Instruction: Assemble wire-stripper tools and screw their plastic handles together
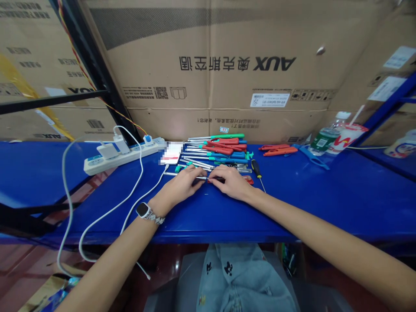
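Observation:
My left hand [186, 182] is closed on a thin silver metal tube [169, 173] that lies level just above the blue table. Close beside it, my right hand [232, 180] pinches at the tube's right end; fingers hide the small part there. Behind both hands lies a row of what look like long-necked lighters, with metal shafts and red handles [224, 149], blue handles [238, 157] and a green handle [234, 136]. A red piece [248, 179] shows beside my right hand. A screwdriver with a black and yellow handle [256, 168] lies to the right.
A white power strip [125, 158] with plugs and trailing white cables [142, 167] is at left. Orange-red handle parts [279, 150], a blue tool [313, 157], a green-labelled bottle [326, 138] and a drink cup [346, 136] stand or lie right. A cardboard box [227, 104] walls the back.

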The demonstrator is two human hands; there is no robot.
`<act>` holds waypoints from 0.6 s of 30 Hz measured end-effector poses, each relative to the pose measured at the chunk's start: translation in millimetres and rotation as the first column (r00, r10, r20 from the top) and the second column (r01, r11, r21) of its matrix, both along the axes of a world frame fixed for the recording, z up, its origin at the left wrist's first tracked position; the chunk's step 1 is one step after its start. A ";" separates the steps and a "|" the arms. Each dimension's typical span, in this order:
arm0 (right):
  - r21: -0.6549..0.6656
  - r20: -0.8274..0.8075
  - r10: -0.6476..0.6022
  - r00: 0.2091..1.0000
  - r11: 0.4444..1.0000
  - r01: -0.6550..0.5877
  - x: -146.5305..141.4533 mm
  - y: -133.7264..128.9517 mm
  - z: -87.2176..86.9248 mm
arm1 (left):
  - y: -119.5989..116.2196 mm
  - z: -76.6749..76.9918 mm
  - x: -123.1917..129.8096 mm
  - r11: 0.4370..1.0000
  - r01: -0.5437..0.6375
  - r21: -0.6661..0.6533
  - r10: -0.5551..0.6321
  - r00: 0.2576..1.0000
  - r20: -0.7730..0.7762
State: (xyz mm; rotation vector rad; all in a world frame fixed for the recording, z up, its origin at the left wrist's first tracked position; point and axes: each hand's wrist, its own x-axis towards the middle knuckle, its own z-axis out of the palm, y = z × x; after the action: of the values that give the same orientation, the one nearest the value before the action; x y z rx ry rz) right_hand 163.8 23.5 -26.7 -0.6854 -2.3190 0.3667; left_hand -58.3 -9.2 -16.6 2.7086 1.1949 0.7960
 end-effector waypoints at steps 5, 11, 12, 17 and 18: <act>-0.011 -0.013 -0.003 1.000 1.000 0.003 0.1 -1.0 -0.7 | -1.5 2.3 0.5 0.998 0.048 0.029 -0.048 0.999 0.000; -0.034 -0.033 -0.037 0.999 0.999 0.036 -1.0 -2.4 -0.8 | -3.9 6.3 2.4 1.000 0.008 0.006 -0.008 0.998 -0.064; -0.037 -0.034 -0.039 0.999 0.999 0.038 -1.2 -2.6 -0.7 | -4.3 6.4 2.9 1.000 -0.002 0.003 0.003 0.998 -0.069; -0.051 -0.036 -0.046 0.998 0.998 0.044 -1.8 -2.3 -0.7 | -4.0 3.9 3.9 1.000 -0.009 -0.011 0.008 0.998 -0.064; -0.049 -0.038 -0.047 0.998 0.998 0.045 -1.6 -2.1 -1.0 | -3.5 3.3 3.7 1.000 -0.006 -0.012 0.005 0.998 -0.069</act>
State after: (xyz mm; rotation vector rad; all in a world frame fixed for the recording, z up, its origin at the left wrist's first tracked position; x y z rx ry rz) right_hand 162.2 21.5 -27.7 -0.7471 -2.2604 0.4120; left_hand -54.5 -12.7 -13.2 2.7452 1.2174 0.6993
